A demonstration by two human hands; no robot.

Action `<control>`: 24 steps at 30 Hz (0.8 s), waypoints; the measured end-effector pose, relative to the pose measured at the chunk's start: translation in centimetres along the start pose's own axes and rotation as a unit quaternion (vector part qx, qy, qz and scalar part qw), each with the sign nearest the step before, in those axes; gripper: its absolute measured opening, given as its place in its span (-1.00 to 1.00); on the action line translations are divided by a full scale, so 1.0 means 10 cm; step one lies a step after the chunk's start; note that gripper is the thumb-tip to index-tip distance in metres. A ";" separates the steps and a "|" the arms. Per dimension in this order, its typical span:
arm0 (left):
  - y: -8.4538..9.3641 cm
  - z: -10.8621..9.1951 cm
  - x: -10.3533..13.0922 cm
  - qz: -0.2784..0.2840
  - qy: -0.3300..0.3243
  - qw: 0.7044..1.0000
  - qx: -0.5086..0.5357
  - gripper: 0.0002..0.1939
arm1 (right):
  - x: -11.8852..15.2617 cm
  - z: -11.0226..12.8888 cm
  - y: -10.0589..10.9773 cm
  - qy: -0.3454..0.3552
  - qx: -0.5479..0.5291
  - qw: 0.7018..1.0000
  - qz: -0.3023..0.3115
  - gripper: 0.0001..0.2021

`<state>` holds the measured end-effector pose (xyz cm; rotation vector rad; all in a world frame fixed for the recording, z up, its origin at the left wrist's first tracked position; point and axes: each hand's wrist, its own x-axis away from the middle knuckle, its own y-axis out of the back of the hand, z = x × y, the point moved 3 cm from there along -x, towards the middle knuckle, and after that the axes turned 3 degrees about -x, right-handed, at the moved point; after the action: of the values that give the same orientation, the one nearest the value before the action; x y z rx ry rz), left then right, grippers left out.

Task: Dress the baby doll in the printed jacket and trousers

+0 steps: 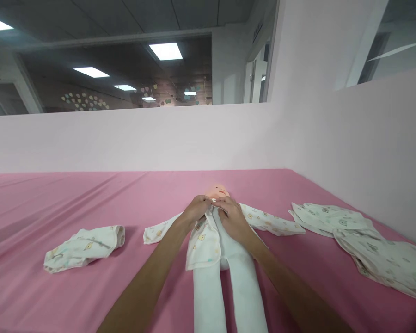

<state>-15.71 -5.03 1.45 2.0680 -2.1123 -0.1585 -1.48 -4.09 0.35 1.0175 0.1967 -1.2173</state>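
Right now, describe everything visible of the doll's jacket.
The jacket looks like thin white cloth with yellowish and greenish prints. Its front lies open below the neckline, the left panel over the doll, sleeves spread sideways on the pink sheet. The left hand and right hand touch its neckline; the right forearm partly hides it.

Through the head camera I see two smooth, long, bare human forearms, the left forearm (150, 273) and the right forearm (291, 284), each uncovered from the wrist to where it leaves my view. From here, both look broadest at their near ends and taper to slim, bare wrists. The ungloved left hand (196, 208) shows me a rounded back; the ungloved right hand (234, 219) shows me its broad back and thumb.
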 end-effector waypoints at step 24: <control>-0.23 0.00 0.48 -0.270 -0.225 0.808 -0.472 -0.84 | 0.30 0.07 0.35 -0.109 -0.016 0.993 -0.043 -0.74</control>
<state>-13.54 -9.93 1.28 1.9276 -1.0523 -1.5421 2.33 -6.67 0.80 0.8484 0.0895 -1.3889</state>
